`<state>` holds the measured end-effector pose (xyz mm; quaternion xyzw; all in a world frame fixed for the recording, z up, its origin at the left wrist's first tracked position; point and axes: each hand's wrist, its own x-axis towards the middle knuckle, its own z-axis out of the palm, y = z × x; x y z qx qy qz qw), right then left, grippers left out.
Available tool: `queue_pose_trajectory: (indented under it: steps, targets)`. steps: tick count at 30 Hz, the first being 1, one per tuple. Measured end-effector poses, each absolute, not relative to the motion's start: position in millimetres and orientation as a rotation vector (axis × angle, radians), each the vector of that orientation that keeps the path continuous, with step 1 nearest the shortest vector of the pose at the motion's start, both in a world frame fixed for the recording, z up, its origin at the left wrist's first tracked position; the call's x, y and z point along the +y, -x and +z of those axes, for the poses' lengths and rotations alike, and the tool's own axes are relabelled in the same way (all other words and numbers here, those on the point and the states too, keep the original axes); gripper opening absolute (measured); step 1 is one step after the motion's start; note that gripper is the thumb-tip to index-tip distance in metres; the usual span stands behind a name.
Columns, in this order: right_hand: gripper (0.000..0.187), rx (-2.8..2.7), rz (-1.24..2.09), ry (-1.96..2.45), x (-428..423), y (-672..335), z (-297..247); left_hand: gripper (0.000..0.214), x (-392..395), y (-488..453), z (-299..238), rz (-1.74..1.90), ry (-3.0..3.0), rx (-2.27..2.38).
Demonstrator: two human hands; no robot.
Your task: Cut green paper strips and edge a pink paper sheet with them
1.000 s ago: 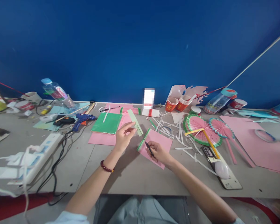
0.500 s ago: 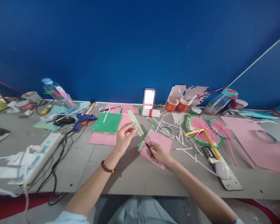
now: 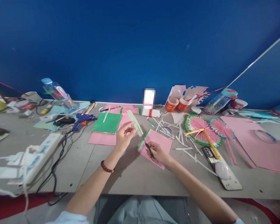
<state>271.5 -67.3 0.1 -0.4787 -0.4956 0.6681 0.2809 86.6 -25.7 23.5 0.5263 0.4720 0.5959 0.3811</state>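
My left hand (image 3: 124, 135) is raised a little above the table and pinches a pale green paper strip (image 3: 134, 122) between thumb and fingers; the strip slants up and away to the left. My right hand (image 3: 159, 152) is closed on small black scissors (image 3: 148, 147), whose blades point toward the strip's lower end. Under my right hand lies a pink sheet with a green edge (image 3: 159, 141). A beaded bracelet (image 3: 106, 167) is on my left wrist.
Green paper (image 3: 106, 123) lies on a pink sheet to the left. A blue glue gun (image 3: 82, 119), power strip (image 3: 40, 151) and cables sit at left. Watermelon paper fans (image 3: 202, 128), white strips, red cups (image 3: 177, 104), a phone (image 3: 221, 169) and a large pink sheet (image 3: 256, 141) fill the right.
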Motion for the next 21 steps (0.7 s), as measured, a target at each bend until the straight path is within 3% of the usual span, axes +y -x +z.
queue_pose_trajectory:
  steps: [21]
  targets:
    - [0.040,-1.329,1.809,1.193,-66.9,-272.8,-5.6,0.039,-28.3,-86.6,24.6,1.450,-1.329,1.191]
